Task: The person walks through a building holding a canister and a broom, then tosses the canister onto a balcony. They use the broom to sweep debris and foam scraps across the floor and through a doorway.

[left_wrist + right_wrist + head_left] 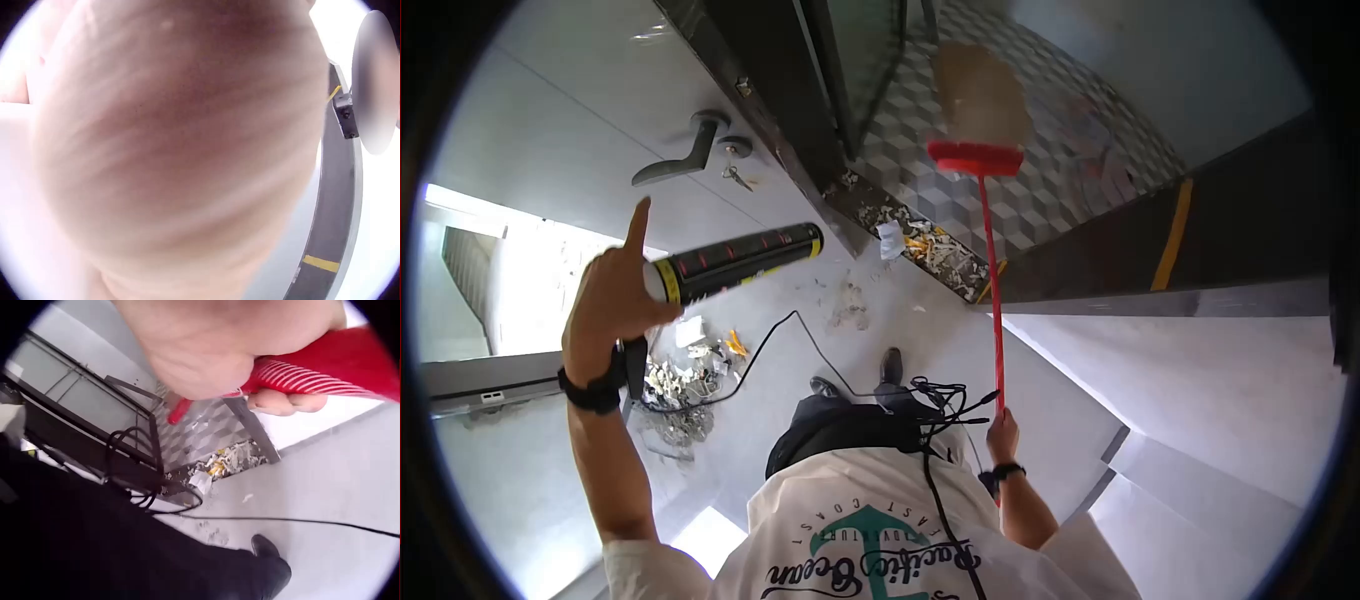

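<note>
In the head view my left hand (612, 300) holds a black cylindrical can (745, 262) with yellow bands and red marks, tilted across the front of the door. Its index finger points out toward the door handle (685, 158); some of the other fingers are hidden. Skin of that hand (181, 144) fills most of the left wrist view, blurred. My right hand (1002, 438) grips the red stick of a broom (992, 270), beside my hip. The broom's red head (975, 158) and tan bristles overlap the patterned tile floor. Fingers (275, 402) wrap round the red stick in the right wrist view.
White and yellow debris (940, 252) lies along the dark door sill, and another debris pile (680, 385) is on the left floor. Keys (737, 178) hang below the handle. A black cable (770, 335) loops from my waist across the grey floor.
</note>
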